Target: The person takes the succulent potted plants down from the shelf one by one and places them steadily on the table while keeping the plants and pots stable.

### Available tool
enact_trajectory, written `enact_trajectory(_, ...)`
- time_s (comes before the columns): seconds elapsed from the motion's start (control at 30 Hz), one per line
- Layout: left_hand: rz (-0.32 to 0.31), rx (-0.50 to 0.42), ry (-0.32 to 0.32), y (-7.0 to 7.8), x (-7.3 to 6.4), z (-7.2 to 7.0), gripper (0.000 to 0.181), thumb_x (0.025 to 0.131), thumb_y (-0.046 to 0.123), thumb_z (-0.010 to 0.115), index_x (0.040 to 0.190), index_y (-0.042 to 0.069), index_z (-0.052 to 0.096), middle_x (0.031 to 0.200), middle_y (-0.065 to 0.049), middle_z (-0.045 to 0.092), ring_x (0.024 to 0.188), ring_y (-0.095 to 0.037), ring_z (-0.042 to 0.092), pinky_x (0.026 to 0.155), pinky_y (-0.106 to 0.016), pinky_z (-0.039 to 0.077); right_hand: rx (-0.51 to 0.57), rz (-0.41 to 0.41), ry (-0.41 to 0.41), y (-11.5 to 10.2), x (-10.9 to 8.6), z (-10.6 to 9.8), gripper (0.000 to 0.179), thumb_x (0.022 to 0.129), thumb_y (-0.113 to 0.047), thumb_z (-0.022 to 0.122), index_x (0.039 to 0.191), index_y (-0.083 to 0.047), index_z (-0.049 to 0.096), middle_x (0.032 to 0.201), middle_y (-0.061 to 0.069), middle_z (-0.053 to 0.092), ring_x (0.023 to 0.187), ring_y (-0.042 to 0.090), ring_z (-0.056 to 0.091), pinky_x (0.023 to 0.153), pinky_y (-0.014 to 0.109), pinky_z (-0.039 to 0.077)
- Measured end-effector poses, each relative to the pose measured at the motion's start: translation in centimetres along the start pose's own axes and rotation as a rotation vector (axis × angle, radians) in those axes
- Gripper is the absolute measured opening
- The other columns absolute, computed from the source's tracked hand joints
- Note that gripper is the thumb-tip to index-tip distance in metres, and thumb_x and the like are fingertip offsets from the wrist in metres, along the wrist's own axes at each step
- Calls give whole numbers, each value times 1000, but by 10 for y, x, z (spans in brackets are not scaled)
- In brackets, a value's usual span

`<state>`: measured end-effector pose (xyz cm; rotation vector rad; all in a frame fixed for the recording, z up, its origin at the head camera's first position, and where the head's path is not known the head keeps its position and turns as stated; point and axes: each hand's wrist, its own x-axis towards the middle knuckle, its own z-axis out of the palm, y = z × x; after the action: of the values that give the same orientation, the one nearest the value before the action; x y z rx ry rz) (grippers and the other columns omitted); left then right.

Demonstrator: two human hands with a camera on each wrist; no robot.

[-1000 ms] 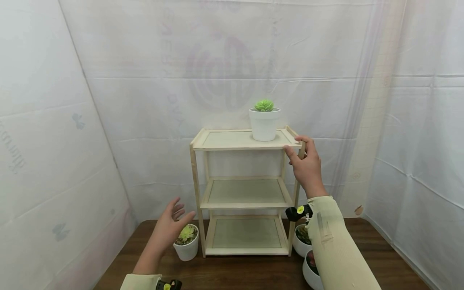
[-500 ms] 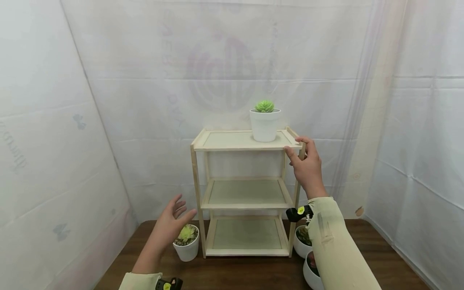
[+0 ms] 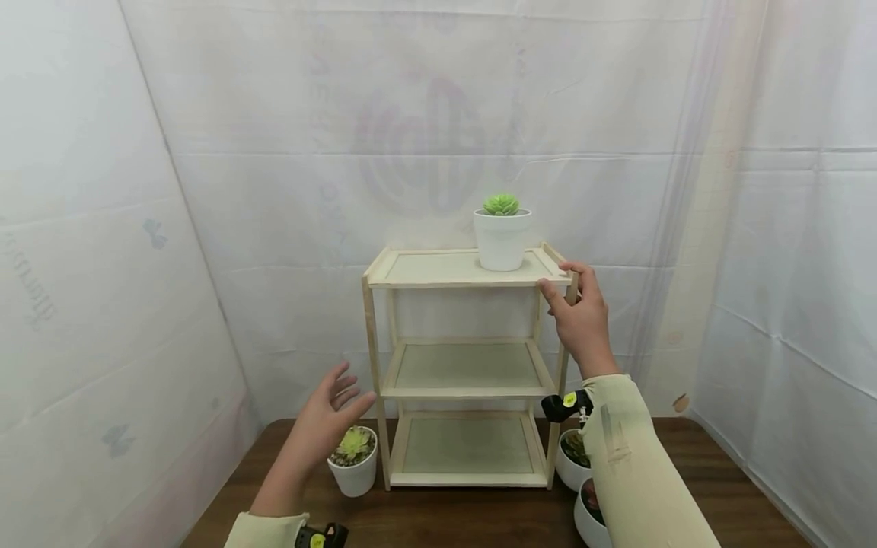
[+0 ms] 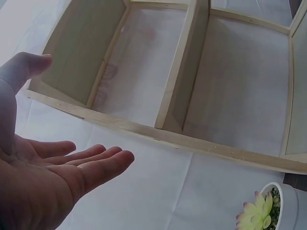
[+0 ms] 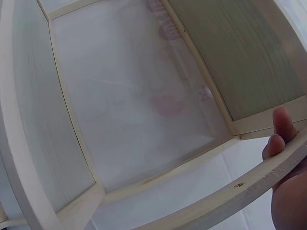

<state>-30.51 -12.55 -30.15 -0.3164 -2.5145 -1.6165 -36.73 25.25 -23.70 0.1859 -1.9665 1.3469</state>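
A three-tier wooden shelf rack (image 3: 462, 396) with pale green panels stands upright on the table. At its top right corner my right hand (image 3: 581, 320) grips the post, thumb near the front edge; the right wrist view shows fingertips (image 5: 283, 125) coming round the post (image 5: 249, 184). A white pot with a green succulent (image 3: 502, 236) sits on the top tier, left of that hand. My left hand (image 3: 329, 415) hovers beside the left post (image 4: 120, 125), fingers spread and holding nothing. Below it, a potted yellow-green succulent (image 3: 354, 460) stands on the table, partly hidden in the head view.
Two more white pots stand right of the rack: one with dark green leaves (image 3: 572, 460), and in front a reddish plant's pot (image 3: 591, 525), partly hidden by the right sleeve (image 3: 637, 457). White sheeting (image 3: 308, 190) encloses the dark wooden table (image 3: 452, 525) behind and at both sides.
The head view has shifted slightly, so the scene sits a little lower in the frame. Both hands, the rack and the pots keep nearly the same places.
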Motion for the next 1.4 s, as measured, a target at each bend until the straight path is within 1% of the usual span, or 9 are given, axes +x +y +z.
enact_trajectory(0.13, 9, -6, 2, 3, 0, 1, 88, 92, 42, 64, 156, 14, 10, 156, -20, 27, 143, -38, 32, 111, -55, 36, 2, -8, 3, -1, 1, -1, 62, 87, -62, 58, 137, -29, 42, 132, 6, 55, 79, 20, 61, 67, 34, 48)
enact_trajectory(0.37, 39, -24, 28, 8, 1, 3, 85, 92, 41, 65, 156, 16, 14, 156, -19, 29, 143, -36, 33, 110, -55, 36, -2, -17, 3, 0, 2, 0, 61, 87, -61, 59, 136, -29, 43, 130, 6, 56, 75, 16, 60, 63, 33, 48)
enact_trajectory(0.47, 50, -15, 40, 12, 2, 3, 83, 92, 39, 65, 155, 16, 16, 155, -18, 30, 142, -36, 34, 109, -55, 37, 0, -17, 2, 0, 2, 1, 61, 88, -61, 59, 137, -28, 42, 131, 6, 56, 75, 16, 60, 63, 33, 48)
enact_trajectory(0.6, 64, 0, 53, 16, 2, 4, 83, 92, 41, 65, 155, 17, 18, 155, -17, 33, 141, -35, 36, 109, -55, 38, -1, -16, 0, 0, 3, 2, 63, 87, -61, 59, 137, -27, 42, 131, 7, 55, 76, 18, 60, 62, 33, 48)
enact_trajectory(0.87, 89, 6, 71, 19, 0, 3, 80, 92, 42, 65, 154, 16, 21, 153, -15, 37, 140, -33, 40, 108, -53, 39, 0, -18, -5, 1, 3, 4, 62, 88, -61, 59, 137, -28, 42, 133, 6, 55, 75, 17, 60, 61, 32, 48)
enact_trajectory(1.1, 99, 4, 87, 23, -1, 5, 79, 91, 41, 67, 153, 16, 24, 151, -15, 40, 137, -32, 44, 107, -52, 42, 3, -18, 0, 2, 4, 5, 60, 87, -60, 60, 136, -28, 43, 130, 5, 56, 74, 15, 60, 60, 32, 48)
enact_trajectory(1.27, 108, 1, 82, 29, 0, 6, 82, 89, 46, 67, 153, 17, 25, 151, -12, 40, 136, -30, 45, 107, -51, 42, 6, -15, 1, 2, 4, 5, 59, 89, -57, 60, 136, -26, 43, 131, 6, 56, 73, 15, 60, 60, 32, 48)
enact_trajectory(1.4, 124, -6, 72, 34, 1, 7, 82, 88, 46, 68, 153, 18, 25, 150, -11, 41, 136, -29, 45, 106, -50, 43, 4, -12, 4, 2, 4, 5, 58, 89, -56, 60, 136, -26, 43, 132, 7, 56, 74, 16, 60, 60, 31, 47)
